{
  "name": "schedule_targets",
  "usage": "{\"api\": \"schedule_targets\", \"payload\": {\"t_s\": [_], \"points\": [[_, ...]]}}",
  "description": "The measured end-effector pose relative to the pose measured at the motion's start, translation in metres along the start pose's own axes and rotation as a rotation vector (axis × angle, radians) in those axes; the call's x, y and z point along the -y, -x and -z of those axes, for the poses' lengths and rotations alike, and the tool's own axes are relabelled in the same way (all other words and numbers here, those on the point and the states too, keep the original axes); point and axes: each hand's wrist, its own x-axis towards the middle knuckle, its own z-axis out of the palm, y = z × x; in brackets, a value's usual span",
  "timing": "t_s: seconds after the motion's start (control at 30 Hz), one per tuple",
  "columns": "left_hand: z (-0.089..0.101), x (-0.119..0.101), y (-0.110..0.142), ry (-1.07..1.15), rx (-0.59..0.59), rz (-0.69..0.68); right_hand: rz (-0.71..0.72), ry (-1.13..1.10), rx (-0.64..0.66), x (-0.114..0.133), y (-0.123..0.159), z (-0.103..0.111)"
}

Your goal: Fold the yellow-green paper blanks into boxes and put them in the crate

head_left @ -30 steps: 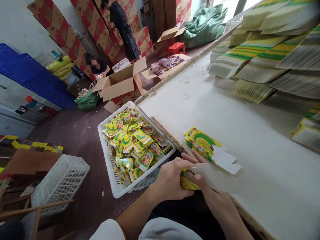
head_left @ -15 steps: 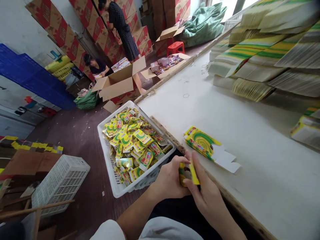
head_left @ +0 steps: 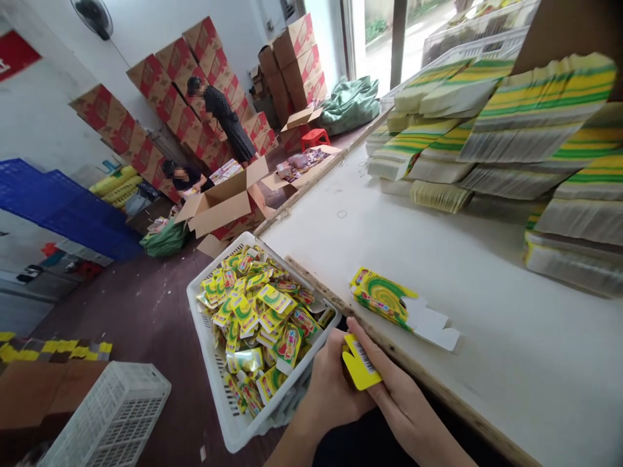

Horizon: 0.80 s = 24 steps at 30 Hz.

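Note:
Between my two hands is a small yellow carton (head_left: 359, 371), its end flap with a barcode facing up. My left hand (head_left: 331, 383) wraps round the carton from the left. My right hand (head_left: 394, 389) presses on its other side, fingers together; most of the carton is hidden by both hands. Just beyond them on the white table lies a short stack of flat yellow-and-green cartons (head_left: 382, 295), white tabs pointing right. To the left of my hands, a white plastic basket (head_left: 214, 376) is heaped with folded yellow cartons (head_left: 246, 311).
Bundles of flat cartons (head_left: 525, 123) are piled on the far right of the white table (head_left: 311, 227). An open cardboard box (head_left: 221, 207) stands beyond the basket. Two people (head_left: 224, 117) are by stacked boxes (head_left: 195, 71) at the back. A white crate (head_left: 111, 415) lies at lower left.
The view has tilted upward. My hands have closed in on the carton, and its barcode flap now faces up where its open end showed before.

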Motion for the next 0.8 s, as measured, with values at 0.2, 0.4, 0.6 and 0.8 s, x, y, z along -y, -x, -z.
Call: {"api": "schedule_targets", "payload": {"t_s": [0.2, 0.4, 0.6, 0.8], "points": [[-0.004, 0.004, 0.002, -0.117, 0.026, 0.087, 0.066, 0.058, -0.022, -0.019, -0.001, -0.007], [-0.002, -0.001, -0.001, -0.165, 0.021, 0.224, 0.056, 0.151, -0.151, -0.028, -0.004, 0.008], [0.012, -0.012, -0.011, -0.143, 0.057, 0.214, 0.045, 0.218, 0.056, -0.010, -0.005, 0.026], [0.017, -0.017, -0.012, -0.177, 0.180, 0.190, -0.018, 0.236, 0.282, -0.001, -0.012, 0.050]]}}
